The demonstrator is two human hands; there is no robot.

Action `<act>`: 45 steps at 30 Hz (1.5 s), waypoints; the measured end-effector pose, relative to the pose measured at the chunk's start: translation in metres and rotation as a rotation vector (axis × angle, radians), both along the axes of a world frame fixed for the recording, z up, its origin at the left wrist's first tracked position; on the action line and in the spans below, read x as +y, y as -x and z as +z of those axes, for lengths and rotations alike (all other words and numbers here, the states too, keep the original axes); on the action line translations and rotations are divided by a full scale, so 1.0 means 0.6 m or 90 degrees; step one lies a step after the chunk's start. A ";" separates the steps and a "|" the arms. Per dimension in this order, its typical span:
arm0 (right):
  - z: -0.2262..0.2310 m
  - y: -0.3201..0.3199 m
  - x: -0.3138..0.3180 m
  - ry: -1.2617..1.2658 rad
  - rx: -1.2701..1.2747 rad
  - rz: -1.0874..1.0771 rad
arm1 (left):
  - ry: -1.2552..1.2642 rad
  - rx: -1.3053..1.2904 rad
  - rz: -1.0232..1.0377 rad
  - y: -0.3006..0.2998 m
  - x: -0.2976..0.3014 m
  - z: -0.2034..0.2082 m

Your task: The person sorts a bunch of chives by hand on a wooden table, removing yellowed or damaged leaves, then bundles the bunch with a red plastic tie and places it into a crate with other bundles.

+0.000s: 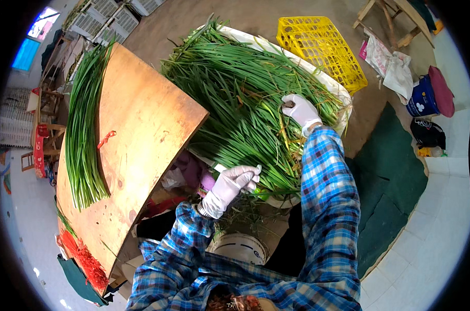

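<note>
A large heap of garlic chives [235, 103], long green leaves with some yellowed ones, fills a white tub [345, 96] in front of me. My left hand [231, 187], in a white glove, is at the near edge of the heap. Its fingers are curled, and a green blade sticks out to the right from under them. Over the right part of the heap is my right hand [302, 111], also gloved, with dark-soiled fingertips. Its fingers are bent together among yellowish leaves; whatever they grip is hidden.
A wooden board table [141, 109] on the left bears a neat chive bunch [84, 135], a red tie [106, 139] and a pile of red ties [84, 259]. Beyond the tub stands a yellow crate [323, 49]. A white bucket [240, 249] is below me; a green mat [388, 192] lies right.
</note>
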State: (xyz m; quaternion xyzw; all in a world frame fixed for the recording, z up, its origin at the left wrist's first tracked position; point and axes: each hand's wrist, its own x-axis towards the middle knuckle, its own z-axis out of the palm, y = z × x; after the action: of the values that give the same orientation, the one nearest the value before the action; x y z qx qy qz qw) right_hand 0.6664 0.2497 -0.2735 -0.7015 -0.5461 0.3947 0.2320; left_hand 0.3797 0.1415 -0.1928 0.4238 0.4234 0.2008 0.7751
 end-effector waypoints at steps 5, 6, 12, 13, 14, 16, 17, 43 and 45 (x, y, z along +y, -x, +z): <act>0.032 0.030 -0.011 -0.062 -0.277 0.058 | 0.024 -0.053 0.013 -0.040 0.039 0.017; 0.024 0.041 -0.007 -0.057 -0.285 0.057 | 0.021 -0.074 0.023 -0.044 0.035 0.011; -0.036 0.001 -0.017 -0.114 0.167 -0.070 | 0.029 -0.075 0.065 0.007 -0.017 -0.003; -0.005 0.006 -0.020 -0.113 0.207 -0.064 | 0.014 -0.035 0.083 0.030 -0.025 0.005; 0.015 0.009 -0.025 -0.151 0.203 -0.073 | 0.060 -0.025 0.118 0.051 -0.031 0.020; 0.048 0.006 -0.037 -0.049 0.264 -0.135 | 0.056 -0.032 0.185 0.108 -0.056 0.010; 0.050 0.011 -0.042 -0.036 0.261 -0.144 | 0.062 0.011 0.219 0.134 -0.067 0.012; 0.193 0.210 -0.394 -0.181 0.145 -0.173 | 0.093 0.293 0.372 0.268 -0.167 -0.152; 0.188 0.236 -0.405 -0.238 0.129 -0.197 | -0.057 0.331 0.374 0.244 -0.129 -0.208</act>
State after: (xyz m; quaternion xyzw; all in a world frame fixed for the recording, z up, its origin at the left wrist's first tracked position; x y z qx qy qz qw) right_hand 0.5247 0.0067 -0.1604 -0.6786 -0.4697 0.3149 0.4687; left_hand 0.2334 0.0639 -0.3178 0.3544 0.6997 0.3184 0.5324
